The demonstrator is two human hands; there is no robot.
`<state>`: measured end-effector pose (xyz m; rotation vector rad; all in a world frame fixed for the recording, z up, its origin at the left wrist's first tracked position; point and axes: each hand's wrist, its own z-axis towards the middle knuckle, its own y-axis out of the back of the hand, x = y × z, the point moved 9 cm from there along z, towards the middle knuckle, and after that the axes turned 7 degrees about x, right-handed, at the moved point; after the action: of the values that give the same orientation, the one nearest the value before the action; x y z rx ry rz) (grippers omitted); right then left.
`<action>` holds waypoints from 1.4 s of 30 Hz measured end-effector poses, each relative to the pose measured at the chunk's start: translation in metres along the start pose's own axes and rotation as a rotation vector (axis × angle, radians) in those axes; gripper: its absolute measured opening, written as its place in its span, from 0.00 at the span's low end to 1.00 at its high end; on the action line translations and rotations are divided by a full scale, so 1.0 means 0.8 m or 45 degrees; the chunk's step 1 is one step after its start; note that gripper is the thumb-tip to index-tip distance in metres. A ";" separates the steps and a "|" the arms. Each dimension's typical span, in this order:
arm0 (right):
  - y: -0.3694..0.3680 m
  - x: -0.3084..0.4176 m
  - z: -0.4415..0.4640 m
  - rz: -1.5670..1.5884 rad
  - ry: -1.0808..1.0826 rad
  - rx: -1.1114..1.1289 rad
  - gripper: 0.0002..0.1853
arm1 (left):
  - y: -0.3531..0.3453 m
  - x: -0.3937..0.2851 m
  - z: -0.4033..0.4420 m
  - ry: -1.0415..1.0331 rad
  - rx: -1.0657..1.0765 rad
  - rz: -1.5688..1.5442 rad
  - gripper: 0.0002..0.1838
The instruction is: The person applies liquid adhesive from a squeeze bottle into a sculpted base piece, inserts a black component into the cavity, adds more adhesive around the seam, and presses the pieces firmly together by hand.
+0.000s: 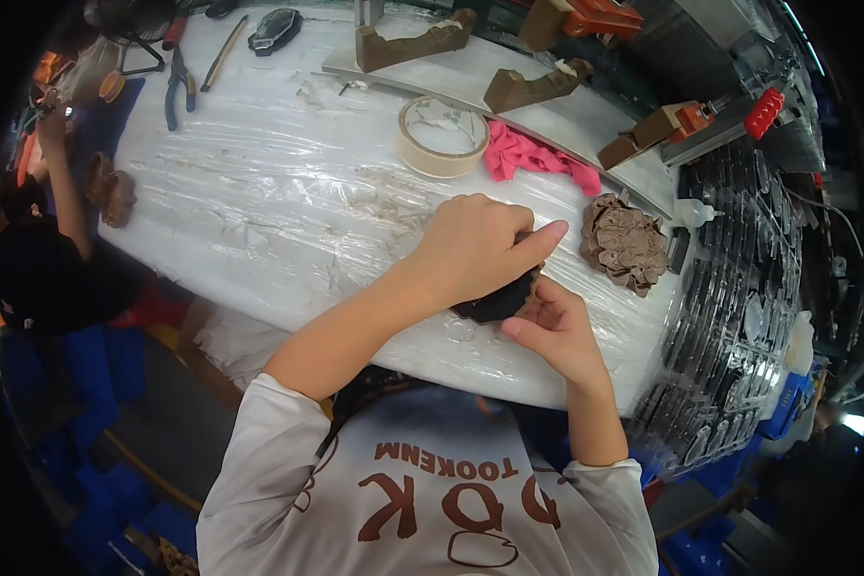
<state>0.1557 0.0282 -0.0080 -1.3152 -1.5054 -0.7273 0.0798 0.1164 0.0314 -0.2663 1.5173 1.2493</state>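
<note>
A dark black piece point(494, 305) with an uneven edge is held between my two hands above the white table, close to its front edge. My left hand point(475, 245) arches over its top, thumb pointing right and fingers curled down, covering much of it. From the right, my right hand point(559, 326) grips its side between thumb and bent fingers. A thin brown rim shows near the right fingertips. Just right of my hands lies a brown petal-shaped stack point(624, 245). The exact kind of the black piece is hidden by my fingers.
Plastic film covers the table point(250, 192). Behind my hands are a tape roll point(442, 139), a pink cloth point(538, 158) and a metal bar with clamps point(677, 125). Clear plastic trays point(730, 336) stand right. Pliers point(179, 86) lie far left, near another person's arm point(62, 182).
</note>
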 end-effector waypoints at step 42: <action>-0.033 -0.034 0.010 0.073 0.073 0.258 0.35 | -0.027 -0.030 -0.002 -0.317 0.371 -0.198 0.20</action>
<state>0.1267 0.0189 -0.0318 -1.1701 -1.4492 -0.5556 0.1035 0.0960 0.0389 -0.0340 1.4116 0.8895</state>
